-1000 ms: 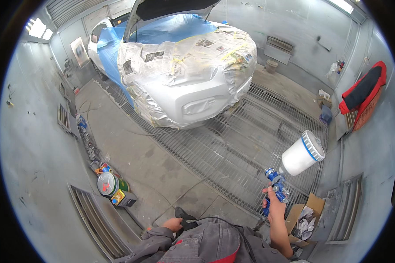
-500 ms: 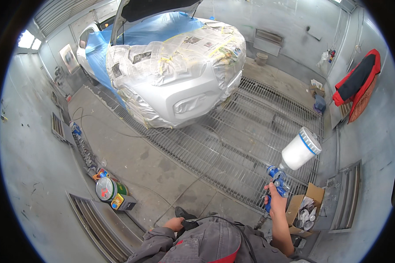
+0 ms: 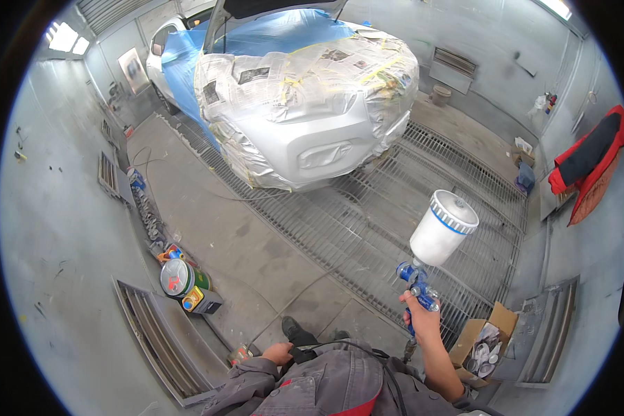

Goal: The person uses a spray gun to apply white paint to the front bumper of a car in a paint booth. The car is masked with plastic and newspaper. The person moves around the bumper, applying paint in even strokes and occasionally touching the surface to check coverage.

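In my right hand (image 3: 423, 320), a blue spray gun (image 3: 419, 286) is gripped by its handle, fingers wrapped round it. On top of the gun sits a white paint cup (image 3: 438, 234) with a ribbed lid and a blue band, tilted slightly right. My left hand (image 3: 279, 353) is closed low by my waist, around a dark air hose (image 3: 350, 342) that runs across my front; its fingertips are partly hidden. Ahead, beyond the gun's reach, stands a car with its hood up. Its bare bumper (image 3: 305, 142) is silvery white, surrounded by taped newspaper (image 3: 270, 83) and blue masking film (image 3: 284, 36).
A floor grating (image 3: 367, 236) runs under and beside the car. At right, a cardboard box (image 3: 470, 341) holds used cups, and a red-black jacket (image 3: 589, 152) hangs on the wall. Paint cans (image 3: 180, 281) stand at left. More hose (image 3: 295, 298) trails over the concrete.
The spray gun and my right hand have come left, and the cup is more upright. The whole view has shifted, so the car appears farther right and higher. My left hand stays by my waist.
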The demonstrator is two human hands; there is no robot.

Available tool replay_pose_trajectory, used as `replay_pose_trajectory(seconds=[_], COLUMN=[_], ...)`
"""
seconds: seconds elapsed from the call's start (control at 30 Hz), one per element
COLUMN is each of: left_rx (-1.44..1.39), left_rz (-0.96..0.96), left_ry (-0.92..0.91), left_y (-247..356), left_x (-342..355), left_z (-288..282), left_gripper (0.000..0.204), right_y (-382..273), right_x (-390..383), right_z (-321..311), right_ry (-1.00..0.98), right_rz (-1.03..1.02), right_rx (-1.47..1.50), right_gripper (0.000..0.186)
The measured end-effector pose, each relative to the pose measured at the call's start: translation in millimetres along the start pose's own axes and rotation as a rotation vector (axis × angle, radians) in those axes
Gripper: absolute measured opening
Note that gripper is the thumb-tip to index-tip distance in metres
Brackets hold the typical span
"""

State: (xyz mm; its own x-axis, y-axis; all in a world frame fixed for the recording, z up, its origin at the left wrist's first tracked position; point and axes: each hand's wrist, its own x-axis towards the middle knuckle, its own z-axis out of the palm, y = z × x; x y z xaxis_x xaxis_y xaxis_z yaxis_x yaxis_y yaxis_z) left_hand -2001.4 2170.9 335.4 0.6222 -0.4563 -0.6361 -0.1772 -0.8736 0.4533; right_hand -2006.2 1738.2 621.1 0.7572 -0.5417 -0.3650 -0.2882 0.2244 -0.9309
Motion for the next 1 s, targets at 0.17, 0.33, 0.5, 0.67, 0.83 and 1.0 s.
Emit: replay_pose_trajectory(seconds=[0.17, 0.33, 0.5, 0.67, 0.83, 1.0], left_rx=[0.004, -0.010, -0.002, -0.001, 0.042, 0.031], left_rz=[0.024, -0.015, 0.003, -0.003, 0.003, 0.047], left_ry=[0.031, 0.049, 0.064, 0.029, 0.027, 0.046], left_y=[-8, -2, 3, 9, 9, 2], left_x=[-1, -6, -4, -1, 13, 27], left_z=[12, 10, -5, -17, -23, -25], left_gripper=[0.040, 0.037, 0.036, 0.038, 0.038, 0.038], right_y=[-9, -12, -14, -12, -15, -15], right_x=[-8, -13, -17, -14, -14, -15], right_z=[12, 15, 8, -12, -31, -48], right_ry=[-0.063, -0.099, -0.077, -0.026, 0.078, 0.168], right_rz=[0.023, -0.005, -0.024, -0.056, -0.102, -0.089], right_rx=[-0.088, -0.123, -0.035, 0.034, 0.195, 0.282], right_gripper=[0.022, 0.023, 0.021, 0.023, 0.021, 0.027])
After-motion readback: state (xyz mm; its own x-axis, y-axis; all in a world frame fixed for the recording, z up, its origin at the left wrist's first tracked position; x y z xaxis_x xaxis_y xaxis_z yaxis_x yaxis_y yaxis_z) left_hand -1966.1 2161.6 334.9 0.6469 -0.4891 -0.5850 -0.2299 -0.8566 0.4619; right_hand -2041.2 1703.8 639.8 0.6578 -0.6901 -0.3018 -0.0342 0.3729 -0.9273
